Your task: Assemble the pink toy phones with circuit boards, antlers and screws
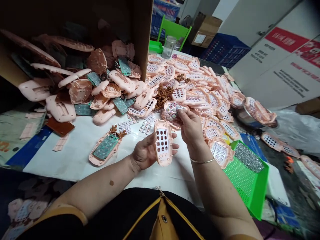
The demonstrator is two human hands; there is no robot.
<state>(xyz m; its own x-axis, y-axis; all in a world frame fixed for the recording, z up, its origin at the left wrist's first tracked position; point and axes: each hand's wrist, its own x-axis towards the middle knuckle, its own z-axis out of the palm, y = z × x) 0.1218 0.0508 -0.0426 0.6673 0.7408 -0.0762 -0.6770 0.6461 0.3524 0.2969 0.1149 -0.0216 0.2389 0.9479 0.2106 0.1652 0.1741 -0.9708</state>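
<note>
In my left hand (147,151) is a pale pink plastic shell half (163,145), tilted upright, with a white panel of holes facing me. The fingers wrap behind it and the thumb lies along its left edge. My right hand (191,126) is farther forward, thumb and fingertips pinched on the edge of a pale button pad (172,110) with several round keys. Pink shells lie right under that pad. To the left of my left hand, a shell holding a green circuit board (106,147) and brown antler-shaped parts (118,131) lies on the white table.
Pink shells (200,83) are heaped across the back. On the left, a cardboard box (147,40) spills shells and circuit boards. Loose button sets (147,125) lie before the heap. At right stand a green tray (246,186) of small metal parts and a metal bowl (252,121).
</note>
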